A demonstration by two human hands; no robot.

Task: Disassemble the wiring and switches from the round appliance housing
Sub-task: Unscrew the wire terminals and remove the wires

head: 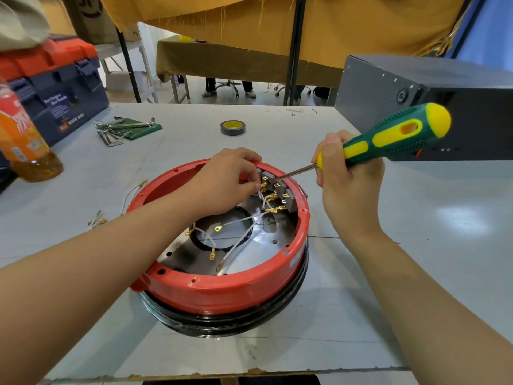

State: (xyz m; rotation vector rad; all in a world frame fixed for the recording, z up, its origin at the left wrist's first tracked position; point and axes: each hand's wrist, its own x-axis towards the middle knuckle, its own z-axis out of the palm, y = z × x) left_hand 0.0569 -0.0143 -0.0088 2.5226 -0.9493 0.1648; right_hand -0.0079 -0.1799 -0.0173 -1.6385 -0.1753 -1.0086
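Red plastic forms the housing [222, 290], which sits upside down near the front of the table [388, 218] on a black ring, so its open underside faces the person and the wiring is within reach. At the far inner wall stand the switches [280, 190], grey blocks with brass terminals. The left hand [227, 184] reaches over the rim and pinches a terminal beside them, probably to steady or pull it. The right hand [347, 184] is wrapped round the lower handle of the screwdriver [388, 137], whose tip rests against a switch, seemingly to pry a connector loose. Inside the housing lie white wires [236, 240] with free ring and spade lugs, over a metal plate with a round hole. More loose wires [97, 220] lie outside, left of the housing, so the job looks partly done
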